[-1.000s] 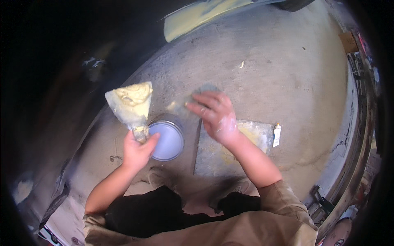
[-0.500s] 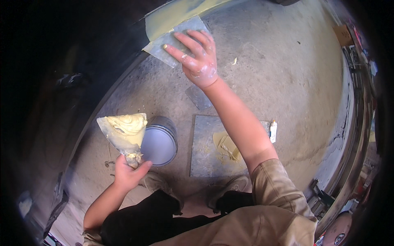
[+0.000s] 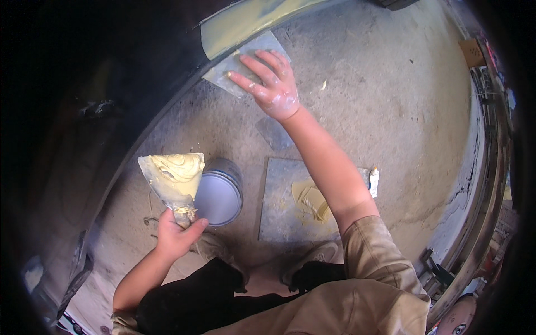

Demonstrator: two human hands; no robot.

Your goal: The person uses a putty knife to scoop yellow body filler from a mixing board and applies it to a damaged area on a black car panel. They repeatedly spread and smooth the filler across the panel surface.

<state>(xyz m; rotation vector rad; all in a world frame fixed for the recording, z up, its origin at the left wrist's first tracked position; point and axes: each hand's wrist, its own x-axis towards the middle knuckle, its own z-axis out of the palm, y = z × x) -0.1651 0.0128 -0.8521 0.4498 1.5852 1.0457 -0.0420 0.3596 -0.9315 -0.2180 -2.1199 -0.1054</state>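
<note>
My left hand is closed round the handle of a putty knife. A thick heap of pale yellow filler covers the knife's wide blade. My right hand reaches far forward and grips a thin, grey, flexible spreader; its fingers lie spread over the sheet, and the thumb is hidden. White and yellow smears mark that hand. Just beyond the spreader is the lower part of a dark panel, coated with yellow filler. Whether the spreader touches the panel, I cannot tell.
A round can with a grey lid stands beside the putty knife. On the concrete floor lie a grey board with yellow filler, a small white tube and another grey sheet. The dark bodywork fills the left side.
My right hand has drawn the spreader slightly back toward me, away from the coated panel. My left hand keeps hold of the loaded putty knife. The view has shifted a little.
</note>
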